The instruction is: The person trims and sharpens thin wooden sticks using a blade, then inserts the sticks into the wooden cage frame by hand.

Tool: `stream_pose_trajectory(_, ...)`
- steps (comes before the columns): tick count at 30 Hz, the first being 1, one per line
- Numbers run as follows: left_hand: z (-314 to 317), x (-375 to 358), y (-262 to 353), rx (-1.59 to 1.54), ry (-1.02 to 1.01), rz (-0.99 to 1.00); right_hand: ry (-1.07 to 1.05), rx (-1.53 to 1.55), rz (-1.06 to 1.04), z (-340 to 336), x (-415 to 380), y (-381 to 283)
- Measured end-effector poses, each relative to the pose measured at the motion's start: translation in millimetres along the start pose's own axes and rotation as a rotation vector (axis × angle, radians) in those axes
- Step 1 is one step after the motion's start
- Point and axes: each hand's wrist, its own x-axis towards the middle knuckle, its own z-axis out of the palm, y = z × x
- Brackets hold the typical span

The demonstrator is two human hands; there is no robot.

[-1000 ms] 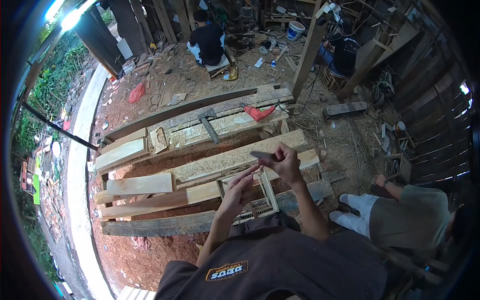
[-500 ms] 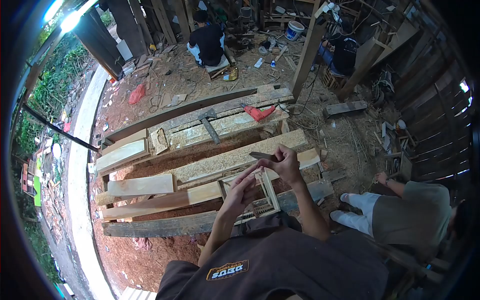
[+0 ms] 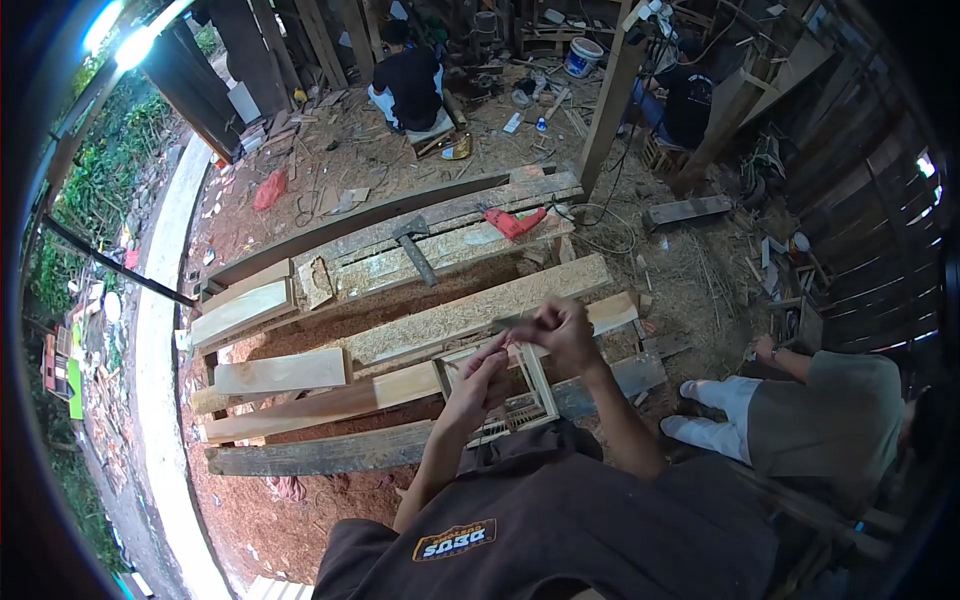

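We see the right hand closed around a dark blade; the left hand touches or nearly touches it, fingers drawn narrow, though we cannot tell what they pinch. Both hands lie above a wooden frame; beyond, we find a hammer and red drill on planks.

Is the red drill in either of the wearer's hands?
No, the red drill lies on the boards, beyond the left hand and the right hand.
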Motion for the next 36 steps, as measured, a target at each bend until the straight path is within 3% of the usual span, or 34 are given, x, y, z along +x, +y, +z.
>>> stream_pose_trajectory(1, 2.8, -3.5, 1.1, 0.012, -0.013, 0.004, 0.054, 0.051, -0.015, -7.7, 8.3, 0.8)
stream_pose_trajectory(5, -2.5, -3.1, -7.4, 0.022, 0.028, -0.007, -0.155, -0.213, -0.091, 2.1, -8.2, -17.2)
stream_pose_trajectory(8, 2.2, 1.4, -3.2, 0.033, 0.061, 0.021, -0.059, -0.172, -0.075, -1.1, -5.4, -7.1)
stream_pose_trajectory(9, 5.7, -0.1, 0.1, 0.042, 0.067, 0.044, 0.017, 0.030, -0.023, -1.7, -0.4, -0.2)
stream_pose_trajectory(12, 10.5, -6.2, 3.5, 0.030, 0.038, 0.046, 0.053, -0.051, -0.044, -2.2, 0.8, 2.0)
stream_pose_trajectory(14, -6.8, -0.5, -10.5, 0.048, 0.038, 0.010, -0.122, -0.190, -0.129, 6.4, -10.3, -10.0)
stream_pose_trajectory(16, -7.0, 1.7, -12.7, 0.021, 0.086, -0.039, -0.137, -0.141, -0.125, 6.1, -9.1, -6.8)
stream_pose_trajectory(19, 9.1, -8.7, 5.1, 0.013, -0.021, 0.033, 0.097, 0.081, -0.049, -4.7, 5.4, 0.1)
stream_pose_trajectory(22, 9.3, -8.8, 0.2, 0.008, 0.047, 0.007, -0.035, 0.039, -0.036, 5.7, -4.5, -18.4)
stream_pose_trajectory(23, -9.2, 1.8, -16.8, -0.005, 0.053, 0.006, -0.130, -0.141, -0.093, 9.8, -8.1, -12.9)
stream_pose_trajectory(24, -9.4, 1.9, -15.2, 0.003, 0.048, 0.015, -0.173, -0.104, -0.198, 14.4, -8.0, -3.2)
stream_pose_trajectory(29, -0.9, -2.5, -3.2, 0.008, 0.045, 0.045, 0.065, 0.035, 0.022, 4.6, -0.4, 0.6)
stream_pose_trajectory(32, -13.5, 1.2, -16.2, 0.001, 0.077, 0.015, -0.124, -0.085, -0.161, 18.1, -9.0, 2.2)
stream_pose_trajectory(33, -9.5, 1.7, -14.0, -0.007, 0.096, 0.008, -0.133, -0.123, -0.121, 15.6, -9.1, -2.5)
stream_pose_trajectory(36, 2.7, -8.9, 2.5, -0.015, 0.011, 0.030, 0.029, -0.043, -0.036, 5.8, 3.7, 1.1)
